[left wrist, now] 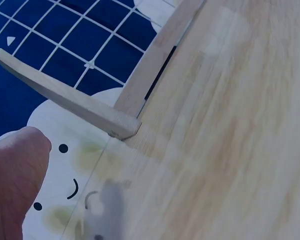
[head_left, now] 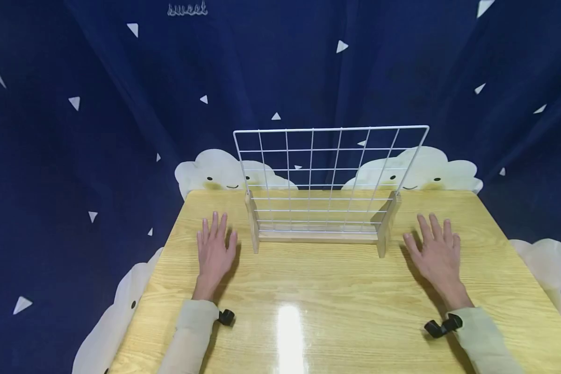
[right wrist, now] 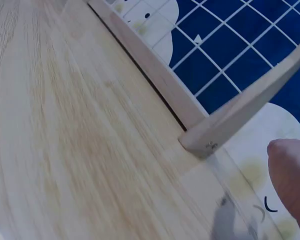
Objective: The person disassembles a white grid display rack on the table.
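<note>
A white wire grid rack [head_left: 329, 169] stands on a light wooden base [head_left: 318, 237] near the far edge of the table. To its left, my left hand [head_left: 213, 258] is held with fingers spread and straight, nothing in it. My right hand [head_left: 438, 258] is on the other side, its fingers likewise extended and holding nothing. Neither hand touches the rack. In the left wrist view a wooden side leg [left wrist: 70, 97] is beyond my thumb [left wrist: 20, 170]. The right wrist view shows the opposite leg [right wrist: 250, 102] near my right thumb [right wrist: 290, 175].
The wood-grain table [head_left: 308, 291] has a glossy top with a bright light reflection. Behind it hangs a dark blue curtain [head_left: 280, 67] with white triangles. White cloud shapes [head_left: 215, 166] with faces line the back and sides.
</note>
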The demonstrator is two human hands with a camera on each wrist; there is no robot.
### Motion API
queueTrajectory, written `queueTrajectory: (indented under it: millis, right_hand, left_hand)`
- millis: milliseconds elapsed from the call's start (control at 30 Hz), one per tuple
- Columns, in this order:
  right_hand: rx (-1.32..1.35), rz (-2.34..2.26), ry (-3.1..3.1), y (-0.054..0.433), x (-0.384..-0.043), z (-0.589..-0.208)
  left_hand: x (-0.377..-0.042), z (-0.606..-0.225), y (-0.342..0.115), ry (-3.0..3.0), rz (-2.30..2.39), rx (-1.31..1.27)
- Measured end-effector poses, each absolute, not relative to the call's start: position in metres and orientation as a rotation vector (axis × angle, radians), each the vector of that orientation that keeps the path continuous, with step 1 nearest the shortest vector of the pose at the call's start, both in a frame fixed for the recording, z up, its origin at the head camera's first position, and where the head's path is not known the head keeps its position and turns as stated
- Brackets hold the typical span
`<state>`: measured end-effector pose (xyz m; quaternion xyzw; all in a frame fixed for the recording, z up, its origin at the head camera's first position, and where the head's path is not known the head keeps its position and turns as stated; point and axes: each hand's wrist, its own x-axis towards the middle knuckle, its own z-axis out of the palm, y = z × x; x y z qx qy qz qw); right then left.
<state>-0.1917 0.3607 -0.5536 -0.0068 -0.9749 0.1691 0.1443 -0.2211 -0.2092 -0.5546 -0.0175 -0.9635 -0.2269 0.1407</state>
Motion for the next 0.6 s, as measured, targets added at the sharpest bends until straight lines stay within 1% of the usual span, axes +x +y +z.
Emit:
queueTrajectory:
  millis: [167,400,600]
  right_hand:
    - [0.061,0.650,-2.703,0.342,-0.200,-0.550]
    - [0.249,0.901,-2.431,0.315,-0.216,-0.549]
    - [0.278,1.053,-2.336,0.299,-0.222,-0.548]
  left_hand:
    - [-0.225,-0.557,-0.198,-2.714,-0.841,-0.120]
    - [-0.235,-0.554,-0.173,-2.534,-1.242,-0.300]
    - [-0.242,-0.547,-0.155,-2.400,-1.488,-0.398]
